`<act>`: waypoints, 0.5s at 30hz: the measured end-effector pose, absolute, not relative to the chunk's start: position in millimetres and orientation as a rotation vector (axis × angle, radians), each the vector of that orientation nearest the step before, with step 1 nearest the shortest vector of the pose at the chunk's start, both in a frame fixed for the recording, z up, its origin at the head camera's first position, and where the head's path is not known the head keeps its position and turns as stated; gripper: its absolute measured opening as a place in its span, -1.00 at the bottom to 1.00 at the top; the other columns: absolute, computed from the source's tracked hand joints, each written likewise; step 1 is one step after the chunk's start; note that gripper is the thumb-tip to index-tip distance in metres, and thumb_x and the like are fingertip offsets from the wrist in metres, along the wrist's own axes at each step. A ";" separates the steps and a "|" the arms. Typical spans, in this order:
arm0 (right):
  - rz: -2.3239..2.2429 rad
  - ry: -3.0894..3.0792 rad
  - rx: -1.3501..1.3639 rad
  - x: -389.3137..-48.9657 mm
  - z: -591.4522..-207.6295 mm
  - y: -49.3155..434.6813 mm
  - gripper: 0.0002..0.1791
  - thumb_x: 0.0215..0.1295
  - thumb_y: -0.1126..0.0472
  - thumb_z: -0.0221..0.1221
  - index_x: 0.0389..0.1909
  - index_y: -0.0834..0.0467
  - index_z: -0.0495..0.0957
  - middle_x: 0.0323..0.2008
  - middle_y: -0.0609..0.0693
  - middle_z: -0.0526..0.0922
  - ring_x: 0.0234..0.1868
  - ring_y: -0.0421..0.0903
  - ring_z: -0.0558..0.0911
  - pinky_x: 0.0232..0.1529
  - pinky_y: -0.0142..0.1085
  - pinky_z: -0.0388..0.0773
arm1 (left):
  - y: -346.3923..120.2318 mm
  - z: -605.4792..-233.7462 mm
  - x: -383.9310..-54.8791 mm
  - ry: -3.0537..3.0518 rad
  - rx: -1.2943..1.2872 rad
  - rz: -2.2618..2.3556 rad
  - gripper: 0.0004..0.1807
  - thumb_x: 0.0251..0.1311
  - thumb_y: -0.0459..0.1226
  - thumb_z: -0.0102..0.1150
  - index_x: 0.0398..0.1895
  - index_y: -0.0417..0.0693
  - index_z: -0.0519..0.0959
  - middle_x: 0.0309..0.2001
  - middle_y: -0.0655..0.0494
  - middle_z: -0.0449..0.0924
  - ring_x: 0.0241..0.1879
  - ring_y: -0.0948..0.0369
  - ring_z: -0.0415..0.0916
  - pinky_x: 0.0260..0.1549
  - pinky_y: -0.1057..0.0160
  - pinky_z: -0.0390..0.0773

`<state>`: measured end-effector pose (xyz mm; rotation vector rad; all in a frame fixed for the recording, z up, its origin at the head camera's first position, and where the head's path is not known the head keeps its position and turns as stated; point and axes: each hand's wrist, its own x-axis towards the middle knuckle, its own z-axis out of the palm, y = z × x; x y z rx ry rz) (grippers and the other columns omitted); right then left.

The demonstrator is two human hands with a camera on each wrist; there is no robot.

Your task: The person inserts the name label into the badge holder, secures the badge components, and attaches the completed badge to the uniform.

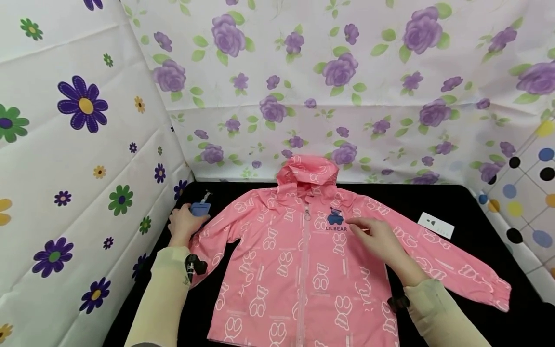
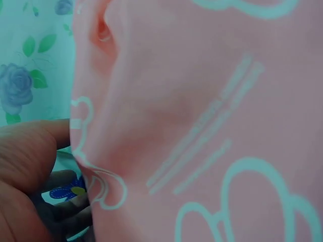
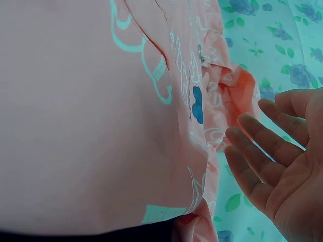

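Note:
A pink hooded child's jacket (image 1: pixel 286 270) with white bear outlines lies front up and zipped, hood at the back. My left hand (image 1: pixel 184 225) is at the far left, thumb and fingers around the near edge of a blue badge holder (image 1: pixel 200 208) with a metal clip. In the left wrist view, the pink sleeve (image 2: pixel 202 121) hides the fingertips. Over the jacket's chest, beside the blue bear print (image 1: pixel 335 218), my right hand (image 1: pixel 378 237) has loosely extended fingers and holds nothing. The right wrist view shows its palm (image 3: pixel 298 196) and spread fingers.
A white card (image 1: pixel 436 225) with small dark marks lies beyond the jacket's right sleeve (image 1: pixel 459 270). Black cloth (image 1: pixel 416 195) covers the table. Floral sheets (image 1: pixel 277 96) hang close along the back and left side, and a dotted sheet (image 1: pixel 529 207) stands at the right.

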<state>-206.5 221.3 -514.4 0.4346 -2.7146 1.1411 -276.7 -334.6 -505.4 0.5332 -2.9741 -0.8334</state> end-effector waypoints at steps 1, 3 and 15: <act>1.147 -2.713 0.438 -206.4 -514.7 221.2 -0.73 0.59 0.17 0.25 0.17 0.12 0.77 0.10 0.08 0.79 -0.05 0.02 0.79 0.01 0.02 0.75 | -334.3 -506.5 -276.9 -2.979 0.545 -0.816 -0.01 0.24 0.07 0.43 0.56 -0.34 0.28 0.38 -0.59 0.26 0.36 -0.44 0.19 0.31 -0.49 0.29; 1.160 -2.712 0.439 -206.3 -516.0 221.0 -0.73 0.58 0.17 0.26 0.16 0.13 0.77 0.09 0.07 0.79 -0.04 0.03 0.80 0.01 0.03 0.76 | -334.4 -508.9 -276.8 -2.991 0.566 -0.784 -0.02 0.23 0.06 0.45 0.53 -0.38 0.30 0.35 -0.60 0.28 0.34 -0.46 0.20 0.28 -0.51 0.29; 1.177 -2.725 0.440 -205.8 -515.3 220.8 -0.71 0.60 0.16 0.24 0.19 0.15 0.75 0.11 0.07 0.78 -0.01 0.06 0.78 0.06 0.06 0.73 | -334.7 -506.9 -281.5 -3.051 0.600 -0.734 -0.16 0.25 0.05 0.42 0.28 -0.53 0.47 0.24 -0.63 0.32 0.25 -0.46 0.23 0.26 -0.47 0.34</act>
